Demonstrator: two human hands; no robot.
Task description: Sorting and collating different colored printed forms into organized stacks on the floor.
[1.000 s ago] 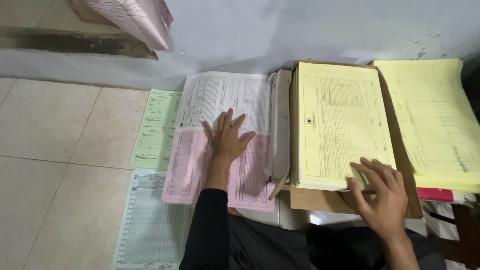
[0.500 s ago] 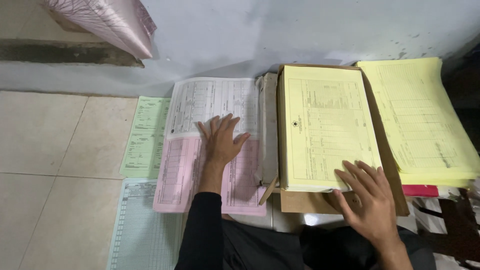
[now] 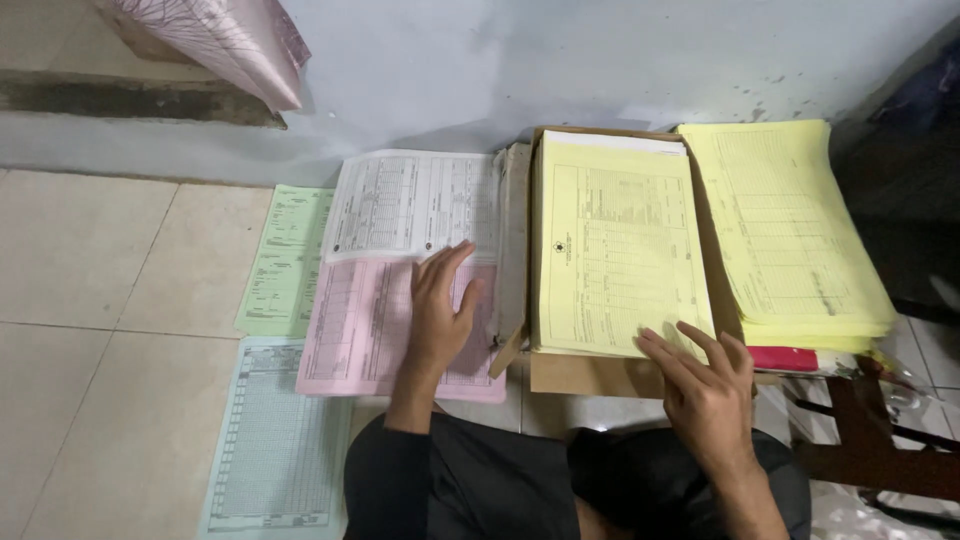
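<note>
My left hand (image 3: pixel 441 306) lies flat, fingers together, on a pink printed form (image 3: pixel 350 330) on the tiled floor. A white printed form (image 3: pixel 410 205) overlaps the pink one's far edge. My right hand (image 3: pixel 705 385) rests with spread fingers on the near right corner of a stack of yellow forms (image 3: pixel 610 245) that sits in a shallow cardboard box (image 3: pixel 590 375). Neither hand grips anything.
A second yellow stack (image 3: pixel 790 230) lies to the right over a red folder edge (image 3: pixel 785 358). A green form (image 3: pixel 285 260) and a pale blue form (image 3: pixel 275 440) lie on the floor at left. Pink sheets (image 3: pixel 225 40) hang over a ledge. A dark wooden frame (image 3: pixel 880 440) stands at right.
My left hand has drawn its fingers together and shifted slightly toward me on the pink form. The right hand stays on the yellow stack's corner. The camera view has drifted.
</note>
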